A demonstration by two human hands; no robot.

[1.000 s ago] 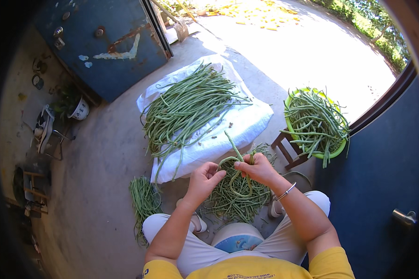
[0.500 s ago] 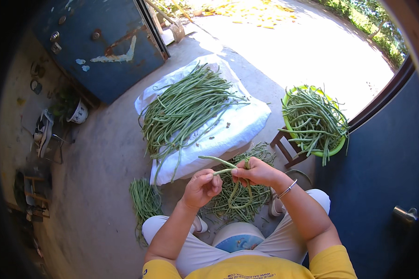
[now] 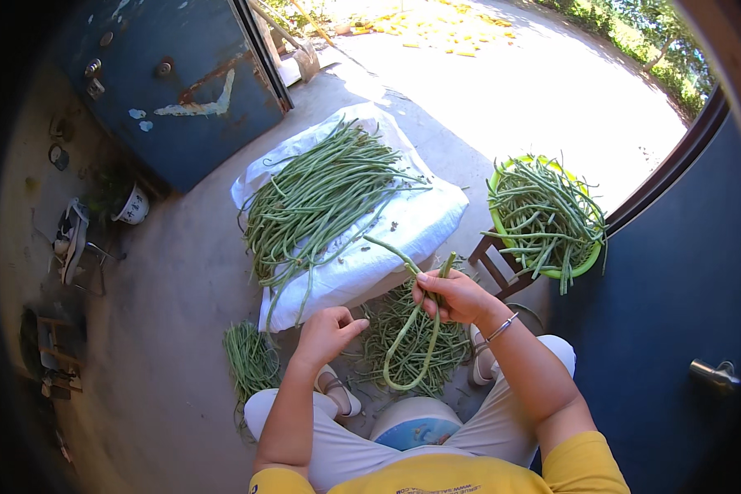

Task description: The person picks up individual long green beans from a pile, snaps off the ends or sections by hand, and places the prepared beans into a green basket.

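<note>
My right hand (image 3: 453, 298) is closed around a few long green beans (image 3: 422, 380), one of them hanging below in a loop, with ends sticking up past the fingers. Left of it, my left hand (image 3: 329, 333) is curled shut in front of the white sheet's near edge; what it holds, if anything, is hidden. Under both hands a heap of short bean pieces (image 3: 379, 342) lies on the floor between my feet. Beyond, a thick pile of whole long beans (image 3: 321, 198) rests on the raised white sheet (image 3: 424, 218).
To the right, a yellow-green basin (image 3: 496, 206) full of beans stands on a dark wooden stool (image 3: 498, 267). A bundle of beans (image 3: 251, 362) lies on the floor at left. Blue metal doors (image 3: 659, 288) flank the sunlit doorway. A potted plant (image 3: 132, 206) stands by the left wall.
My left hand has come off the bean, drawn back left and curled closed. My right hand keeps its grip, and the bean loop now hangs longer and lower.
</note>
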